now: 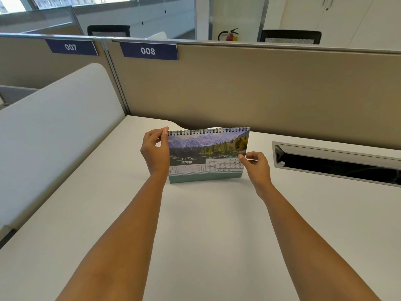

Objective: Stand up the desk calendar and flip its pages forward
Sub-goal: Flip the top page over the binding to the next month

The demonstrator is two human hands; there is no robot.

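Note:
The desk calendar (207, 154) stands upright on the white desk (206, 224), facing me. Its front page shows a mountain lake photo above the word APRIL and a date grid, with a black spiral binding along the top. My left hand (155, 152) pinches the calendar's upper left corner at the spiral. My right hand (256, 165) pinches the right edge of the front page at about mid height, thumb and forefinger closed on the paper. The calendar's teal base rests on the desk.
A beige partition (260, 88) rises just behind the calendar, labelled 007 and 008. An open cable tray slot (338, 164) lies in the desk to the right. A white side divider (54, 131) borders the left.

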